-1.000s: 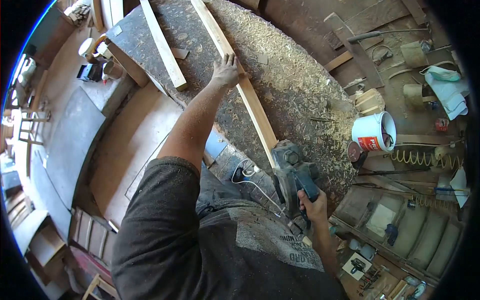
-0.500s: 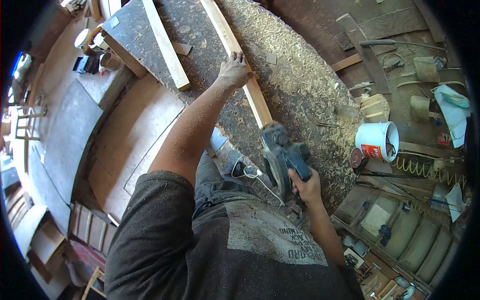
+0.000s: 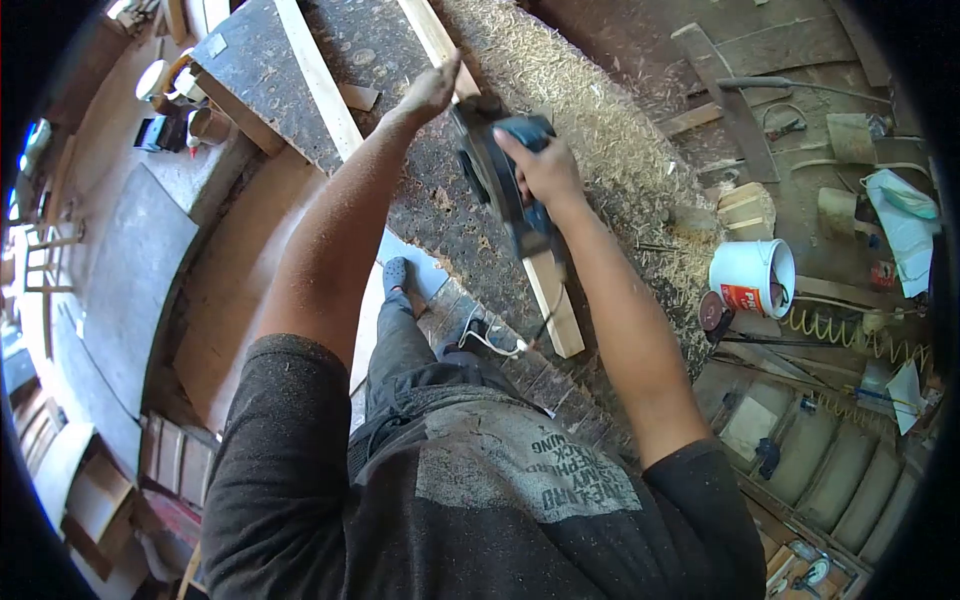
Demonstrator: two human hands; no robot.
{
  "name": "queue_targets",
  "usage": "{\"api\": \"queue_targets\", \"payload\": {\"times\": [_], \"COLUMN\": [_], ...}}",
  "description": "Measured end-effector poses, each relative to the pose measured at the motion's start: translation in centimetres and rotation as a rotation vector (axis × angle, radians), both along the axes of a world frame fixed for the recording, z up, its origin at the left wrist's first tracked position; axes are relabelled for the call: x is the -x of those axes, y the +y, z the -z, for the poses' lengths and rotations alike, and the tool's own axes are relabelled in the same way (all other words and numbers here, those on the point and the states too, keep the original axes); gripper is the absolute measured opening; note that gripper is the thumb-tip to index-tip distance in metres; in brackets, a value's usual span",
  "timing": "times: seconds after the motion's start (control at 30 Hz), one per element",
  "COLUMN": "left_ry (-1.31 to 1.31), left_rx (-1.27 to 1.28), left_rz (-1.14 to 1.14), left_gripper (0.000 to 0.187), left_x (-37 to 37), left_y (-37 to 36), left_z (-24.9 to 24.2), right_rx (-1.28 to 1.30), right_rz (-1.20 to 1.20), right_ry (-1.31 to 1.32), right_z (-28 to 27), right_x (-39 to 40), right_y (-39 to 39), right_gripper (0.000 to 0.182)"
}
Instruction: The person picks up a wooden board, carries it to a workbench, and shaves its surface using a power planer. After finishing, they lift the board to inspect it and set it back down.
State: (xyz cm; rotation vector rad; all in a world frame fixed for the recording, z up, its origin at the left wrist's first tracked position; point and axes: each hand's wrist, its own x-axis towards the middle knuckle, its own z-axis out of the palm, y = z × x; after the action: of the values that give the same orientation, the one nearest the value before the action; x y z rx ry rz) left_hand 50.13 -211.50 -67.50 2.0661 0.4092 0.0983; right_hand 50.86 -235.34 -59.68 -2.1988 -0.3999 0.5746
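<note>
A long pale wooden plank (image 3: 555,312) lies on the dark, scarred workbench (image 3: 440,215). My right hand (image 3: 552,176) is wrapped round the handle of an electric planer (image 3: 492,165), which sits along the plank about midway up the bench. Just ahead of the planer, my left hand (image 3: 432,90) is at the plank's left edge, fingers stretched out toward the far end. Whether it presses on the wood is hard to tell. A second pale strip (image 3: 318,75) lies on the bench to the left.
Wood shavings (image 3: 560,80) are heaped along the bench's right side. To the right stand a white bucket (image 3: 740,277) and a coiled yellow hose (image 3: 830,325). A white cable (image 3: 490,345) hangs near my feet. Boards (image 3: 725,95) lie on the floor.
My right hand has pushed the planer forward along the plank, from its near end to about the middle. My left hand has shifted forward and left from the plank's top.
</note>
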Motion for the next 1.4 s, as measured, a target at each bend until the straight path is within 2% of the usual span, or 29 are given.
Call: {"api": "queue_targets", "payload": {"times": [0.03,0.07,0.13,0.2,0.23,0.27,0.33,0.37,0.43,0.53,0.57,0.67,0.7,0.8,0.83,0.87,0.97,1.0,1.1,1.17,1.2,1.23,1.3,1.37,1.4], "left_ry": [-0.069,-0.127,-0.063,0.143,0.08,0.058,0.157,0.153,0.327,0.339,0.314,0.3,0.272,0.238,0.188,0.184,0.118,0.191,-0.049,-0.295,-0.362,-0.313,-0.303,-0.501,-0.499], "left_rx": [-0.101,-0.202,-0.319,-0.306,-0.414,-0.612,-0.776,-0.774,-0.745,-0.75,-0.749,-0.651,-0.622,-0.645,-0.631,-0.734,-0.6,-0.479,-0.152,-0.12,-0.214,-0.143,-0.133,-0.117,-0.032], "left_rz": [-0.12,-0.192,-0.109,-0.062,-0.02,0.018,0.061,0.057,0.224,0.238,0.203,0.228,0.218,0.281,0.241,0.349,0.29,0.29,0.04,-0.208,-0.344,-0.4,-0.285,-0.011,0.235], "left_gripper": [0.08,0.061,0.062,0.064,0.061,0.067,0.061,0.061,0.058,0.058,0.056,0.052,0.041,0.033,0.03,0.031,0.038,0.041,0.046,0.034,0.027,0.02,0.007,0.01,0.012], "left_x": [-0.2,-0.8,-0.8,-1.3,-1.8,-2.5,-2.3,-2.1,-1.9,-2.0,-1.1,-1.8,-1.6,-2.6,-3.1,-4.7,-4.3,-3.4,-1.1,1.9,4.0,6.2,10.1,13.2,14.0], "left_y": [0.5,0.7,0.0,-1.4,-1.8,-1.9,-3.0,-3.2,-3.2,-3.2,-3.8,-3.1,-3.2,-2.1,-1.6,-0.3,0.5,0.6,1.6,0.9,-0.3,-1.5,-4.2,-7.4,-8.7], "left_z": [0.4,1.4,0.5,-1.0,0.1,1.4,0.5,0.0,-0.7,-0.3,-1.7,-1.2,-1.7,0.4,1.8,4.6,3.3,0.3,-0.4,-0.3,-1.2,-1.1,0.9,-2.0,-1.8], "right_rx": [0.019,0.017,-0.069,-0.097,-0.075,-0.052,-0.036,-0.018,0.008,0.024,0.018,0.012,0.015,0.015,0.009,0.004,0.01,-0.024,-0.075,-0.095,-0.088,-0.084,-0.097,-0.112,-0.115], "right_rz": [-0.001,0.003,0.027,0.046,0.062,0.075,0.082,0.107,0.15,0.146,0.152,0.162,0.169,0.164,0.171,0.18,0.13,0.116,0.102,0.097,0.117,0.136,0.133,0.141,0.133], "right_ry": [0.056,0.057,0.177,0.165,0.181,0.198,0.225,0.243,0.28,0.296,0.287,0.287,0.286,0.263,0.283,0.303,0.203,0.177,0.165,0.189,0.19,0.191,0.2,0.2,0.202], "right_z": [-0.3,-0.6,-1.3,-2.0,-2.6,-3.1,-2.7,-3.1,-4.0,-3.8,-3.6,-3.7,-3.9,-3.6,-4.0,-4.2,-3.0,-2.5,-2.2,-2.0,-2.0,-1.9,-1.6,-1.5,-1.5], "right_x": [-0.3,-0.2,0.2,2.0,3.1,4.2,6.7,8.2,11.6,16.1,17.5,17.9,17.6,14.8,13.5,12.2,7.8,6.3,2.8,0.5,-0.5,-1.5,-3.3,-5.1,-5.8], "right_y": [0.6,0.6,0.3,-2.2,-3.8,-5.5,-10.2,-12.6,-17.4,-24.8,-26.7,-26.9,-26.3,-21.5,-19.0,-16.6,-10.3,-8.1,-1.8,2.3,4.3,6.1,9.1,11.8,13.0], "right_gripper": [0.064,0.064,0.055,0.055,0.052,0.05,0.05,0.049,0.044,0.041,0.042,0.044,0.045,0.047,0.048,0.048,0.049,0.048,0.048,0.048,0.049,0.049,0.05,0.052,0.052]}}
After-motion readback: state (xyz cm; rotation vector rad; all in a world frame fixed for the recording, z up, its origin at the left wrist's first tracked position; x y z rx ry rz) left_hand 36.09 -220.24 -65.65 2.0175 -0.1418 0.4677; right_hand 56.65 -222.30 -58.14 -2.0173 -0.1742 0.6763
